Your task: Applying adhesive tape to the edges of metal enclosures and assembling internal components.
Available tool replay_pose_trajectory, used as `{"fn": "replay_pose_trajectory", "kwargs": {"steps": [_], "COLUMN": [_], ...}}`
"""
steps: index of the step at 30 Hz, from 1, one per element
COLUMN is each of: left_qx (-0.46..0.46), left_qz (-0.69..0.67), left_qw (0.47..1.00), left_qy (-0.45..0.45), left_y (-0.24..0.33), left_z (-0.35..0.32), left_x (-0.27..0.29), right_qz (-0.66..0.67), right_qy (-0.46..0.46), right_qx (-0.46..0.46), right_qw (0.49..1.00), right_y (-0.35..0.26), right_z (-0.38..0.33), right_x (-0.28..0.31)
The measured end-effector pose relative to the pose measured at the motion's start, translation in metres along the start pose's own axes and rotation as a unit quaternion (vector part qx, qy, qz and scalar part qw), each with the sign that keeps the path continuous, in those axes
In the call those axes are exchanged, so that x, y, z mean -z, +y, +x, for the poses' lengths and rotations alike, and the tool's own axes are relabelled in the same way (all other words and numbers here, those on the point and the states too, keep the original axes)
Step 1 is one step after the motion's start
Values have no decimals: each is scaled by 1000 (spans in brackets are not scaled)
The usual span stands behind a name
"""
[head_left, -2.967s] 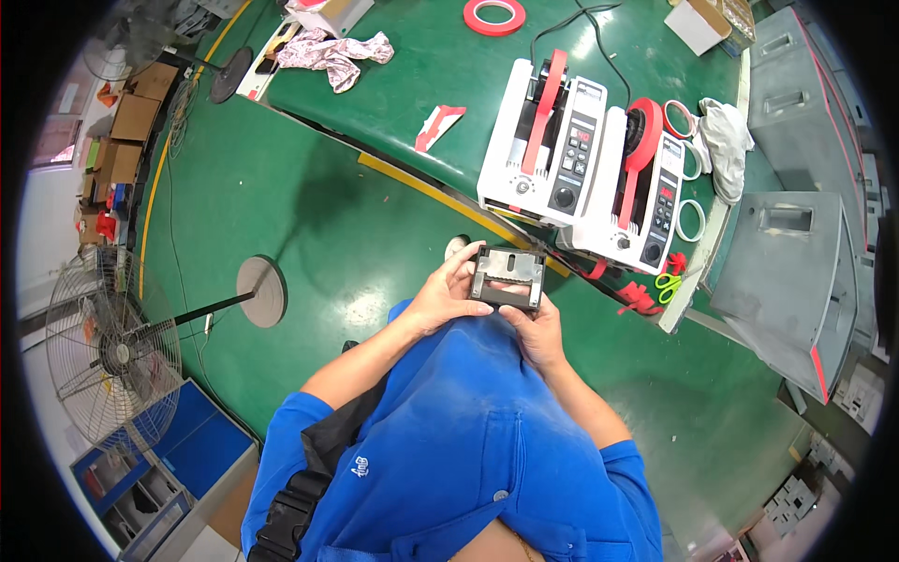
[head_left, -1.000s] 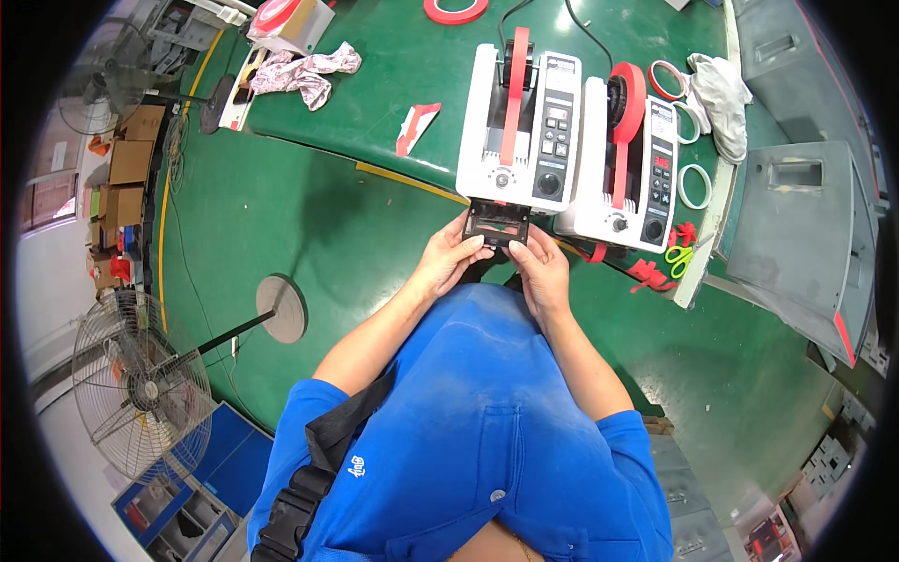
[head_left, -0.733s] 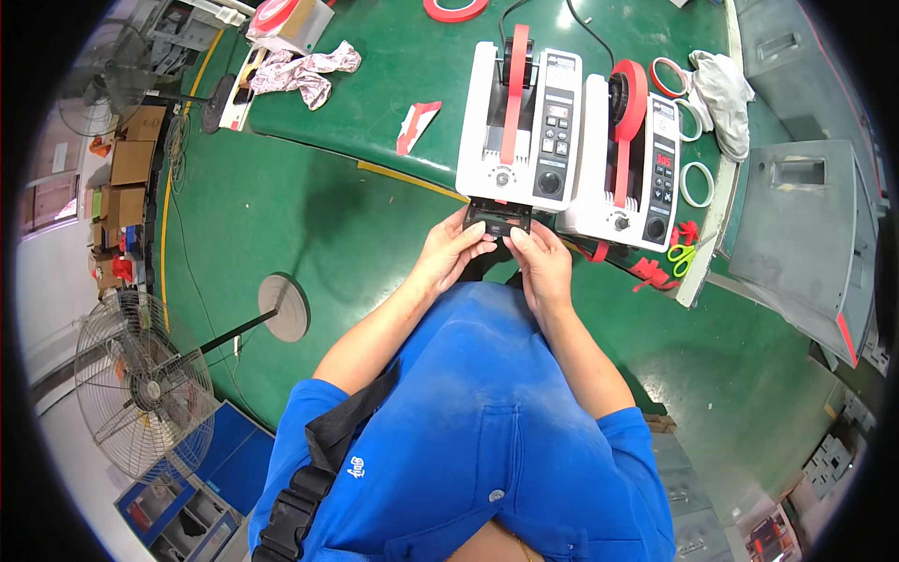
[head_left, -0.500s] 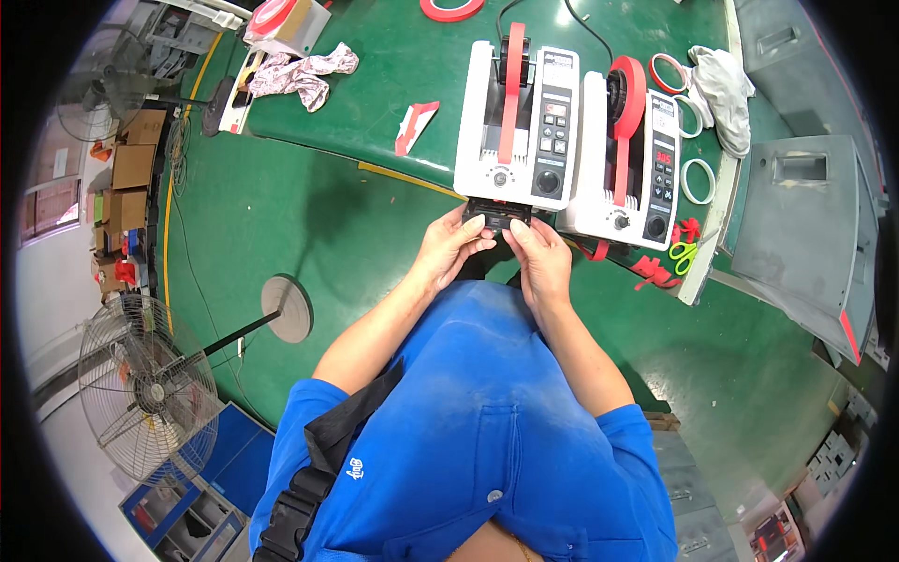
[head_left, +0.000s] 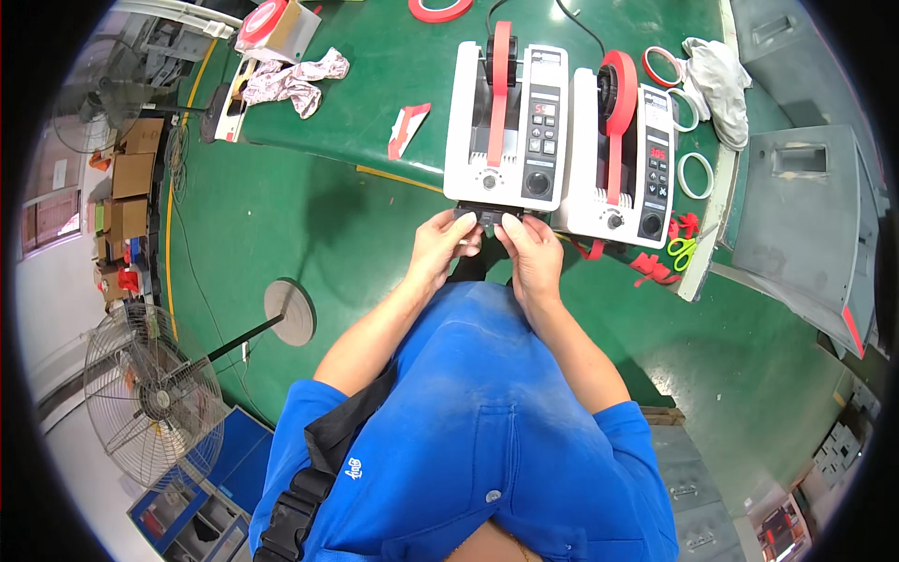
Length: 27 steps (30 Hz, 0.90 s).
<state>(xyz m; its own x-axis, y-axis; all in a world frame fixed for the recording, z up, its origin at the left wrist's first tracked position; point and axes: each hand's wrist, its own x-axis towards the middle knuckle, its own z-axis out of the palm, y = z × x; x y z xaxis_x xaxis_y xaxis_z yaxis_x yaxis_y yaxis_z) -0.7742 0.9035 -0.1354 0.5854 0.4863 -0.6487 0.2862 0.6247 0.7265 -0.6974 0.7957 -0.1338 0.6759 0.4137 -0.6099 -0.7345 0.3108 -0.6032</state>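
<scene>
Two white automatic tape dispensers stand side by side at the table's front edge, the left dispenser (head_left: 459,131) and the right dispenser (head_left: 582,155), each carrying a roll of red tape. At the front opening of the left one is a black cutter unit (head_left: 488,217), partly hidden under the machine's front lip. My left hand (head_left: 438,247) pinches its left side between thumb and fingers. On its right side, my right hand (head_left: 531,251) has the same kind of pinch. The undersides of the fingers are out of sight.
Yellow-green scissors (head_left: 683,251) and red tape scraps (head_left: 653,270) lie at the table's right corner. Beyond are tape rolls (head_left: 696,176) and white gloves (head_left: 716,89). Patterned cloth (head_left: 298,82) lies at the far left. A standing fan (head_left: 154,398) is on the floor to the left.
Both hands have moved slightly toward the left dispenser, and less of the black cutter unit shows in front of it. The whole view has shifted a little.
</scene>
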Motion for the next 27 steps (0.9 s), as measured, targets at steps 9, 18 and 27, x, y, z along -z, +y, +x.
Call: {"fn": "replay_pose_trajectory", "kwargs": {"steps": [9,18,27], "left_qx": [-17,127,46], "left_qz": [70,-42,-3], "left_qw": [997,980,997], "left_qy": [-35,-144,-57], "left_y": [38,46,39], "left_z": [-38,-16,-21], "left_x": [-11,-31,-36], "right_qz": [-6,-27,-15], "right_qy": [-6,-15,-11], "right_qx": [16,37,17], "right_qw": [1000,999,1000], "right_y": [5,7,4], "right_z": [-1,1,2], "right_x": [4,6,5]}}
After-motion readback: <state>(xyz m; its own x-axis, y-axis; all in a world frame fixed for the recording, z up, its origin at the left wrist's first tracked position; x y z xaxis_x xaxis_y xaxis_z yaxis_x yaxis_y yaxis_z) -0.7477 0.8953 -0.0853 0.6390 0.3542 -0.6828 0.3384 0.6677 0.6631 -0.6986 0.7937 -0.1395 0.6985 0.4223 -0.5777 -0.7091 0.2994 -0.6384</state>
